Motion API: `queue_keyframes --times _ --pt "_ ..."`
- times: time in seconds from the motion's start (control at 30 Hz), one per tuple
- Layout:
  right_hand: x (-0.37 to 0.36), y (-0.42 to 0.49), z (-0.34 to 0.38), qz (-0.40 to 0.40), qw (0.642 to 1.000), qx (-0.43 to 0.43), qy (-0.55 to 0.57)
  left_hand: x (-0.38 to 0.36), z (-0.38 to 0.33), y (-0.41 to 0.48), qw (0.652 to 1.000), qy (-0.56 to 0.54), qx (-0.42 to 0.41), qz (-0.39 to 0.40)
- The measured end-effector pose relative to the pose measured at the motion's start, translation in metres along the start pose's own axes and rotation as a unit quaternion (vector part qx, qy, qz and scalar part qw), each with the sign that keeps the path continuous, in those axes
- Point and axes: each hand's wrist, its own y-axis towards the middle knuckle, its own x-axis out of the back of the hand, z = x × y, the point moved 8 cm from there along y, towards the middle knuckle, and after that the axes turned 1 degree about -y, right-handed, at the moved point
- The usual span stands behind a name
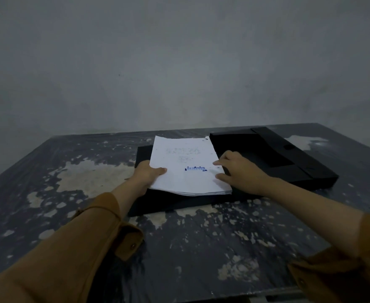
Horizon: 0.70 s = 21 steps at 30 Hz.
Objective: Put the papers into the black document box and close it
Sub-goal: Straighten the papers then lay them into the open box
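Observation:
A stack of white papers (186,165), stamped in blue, lies over the flat black panel (157,204) of the open black document box. The box's other half (275,154), a deeper tray with a flap, lies open to the right. My left hand (145,174) grips the stack's left edge, thumb on top and fingers underneath, lifting that side slightly. My right hand (238,171) holds the stack's right edge, fingertips resting on the top sheet.
The dark table (201,248) has a worn top with pale patches of peeled paint. A grey wall (179,62) stands right behind its far edge. Brown sleeves cover both forearms.

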Motion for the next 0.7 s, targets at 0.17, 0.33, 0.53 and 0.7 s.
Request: queue_keyframes --times 0.17,0.33,0.53,0.7 --pt "0.007 -0.038 -0.033 0.038 0.997 0.021 -0.060 -0.008 0.002 -0.006 0.999 -0.029 0.015 0.016" --pt "-0.007 -0.062 -0.056 0.099 0.988 0.009 -0.119 -0.012 0.003 -0.012 0.998 -0.046 0.021 0.029" --pt "-0.008 -0.060 -0.051 0.058 0.986 0.036 -0.152 -0.019 0.002 -0.023 0.998 -0.039 0.013 0.043" --pt "-0.012 -0.056 -0.042 0.039 0.987 0.041 -0.151 -0.018 -0.004 -0.028 0.999 -0.031 -0.002 0.033"
